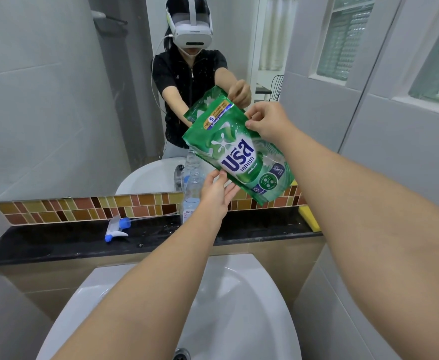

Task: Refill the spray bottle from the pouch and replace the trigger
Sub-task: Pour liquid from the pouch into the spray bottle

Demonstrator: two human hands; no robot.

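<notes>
Holding the green pouch (pixel 239 154) up, tilted, in front of the mirror (pixel 57 100), both hands grip it — the right hand (pixel 267 123) pinches its top corner between thumb and fingers, the left hand (pixel 217 194) cups its lower edge from beneath. Just behind the left hand the clear spray bottle (pixel 192 196) stands uncapped on the dark table (pixel 57 242). The trigger (pixel 118 228) lies on its side, well to the bottle's left, above the white sink (pixel 239 294).
</notes>
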